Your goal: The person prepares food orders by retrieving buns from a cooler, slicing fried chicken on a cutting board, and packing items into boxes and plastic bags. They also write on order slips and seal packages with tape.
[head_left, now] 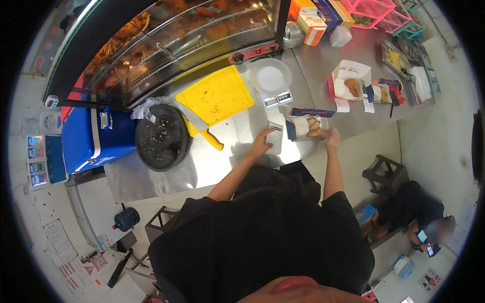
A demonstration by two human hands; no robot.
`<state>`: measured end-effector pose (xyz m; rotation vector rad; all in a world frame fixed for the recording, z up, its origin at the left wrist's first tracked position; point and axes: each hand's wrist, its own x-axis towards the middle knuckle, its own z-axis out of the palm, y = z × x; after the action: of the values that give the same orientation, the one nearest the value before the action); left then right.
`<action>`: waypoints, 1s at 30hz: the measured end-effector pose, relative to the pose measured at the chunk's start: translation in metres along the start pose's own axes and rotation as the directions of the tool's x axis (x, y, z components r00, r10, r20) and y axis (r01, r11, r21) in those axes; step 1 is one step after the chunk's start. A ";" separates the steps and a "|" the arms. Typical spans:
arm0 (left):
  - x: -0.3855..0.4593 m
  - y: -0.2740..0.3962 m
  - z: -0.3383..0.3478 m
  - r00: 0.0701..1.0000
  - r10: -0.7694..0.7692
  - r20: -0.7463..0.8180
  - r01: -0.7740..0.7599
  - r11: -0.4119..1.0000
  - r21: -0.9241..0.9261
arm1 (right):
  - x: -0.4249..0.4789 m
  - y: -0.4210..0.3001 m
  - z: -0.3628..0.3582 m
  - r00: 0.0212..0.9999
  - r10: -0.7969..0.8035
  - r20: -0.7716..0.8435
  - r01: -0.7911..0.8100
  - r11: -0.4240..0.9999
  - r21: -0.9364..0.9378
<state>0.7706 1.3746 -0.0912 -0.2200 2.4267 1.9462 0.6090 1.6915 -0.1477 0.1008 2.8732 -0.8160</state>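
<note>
My left hand (262,143), bare, has its fingers at the left edge of a white printed paper slip (275,137) above the steel counter. My right hand (331,138), in a clear plastic glove, is at the right side of an open food box (291,130); its fingertips are partly hidden. Inside the box lie pieces of fried food (313,127) beside white paper. Behind it stands a digital kitchen scale (277,100) with a round plastic lid or plate (271,76) on top. Further right, another open box (330,86) holds a piece of fried chicken (352,88).
A yellow cutting board (215,95), a yellow-handled cleaver (212,140) and a dark round chopping block (161,138) lie left. A heated glass display cabinet (182,72) stands behind. A smaller food box (379,93) is right; a seated person (413,212) is beyond the counter.
</note>
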 end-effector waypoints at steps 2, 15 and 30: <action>0.002 -0.004 0.045 0.992 0.021 -0.128 -0.013 0.998 0.068 | 0.004 0.019 0.002 1.000 -0.013 0.002 0.013 1.000 -0.018; -0.005 0.057 0.153 0.771 0.017 -0.637 0.233 0.923 0.306 | -0.015 -0.055 -0.187 0.786 -0.205 0.584 -0.284 0.719 0.635; 0.179 0.258 0.456 0.938 0.336 -0.087 -0.283 0.885 0.371 | 0.033 0.080 -0.310 0.924 0.035 -0.381 0.250 0.700 0.669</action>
<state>0.5291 1.8557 0.0389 0.0404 3.0185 1.5866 0.5453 1.9239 0.0654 0.1832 2.6843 -2.1098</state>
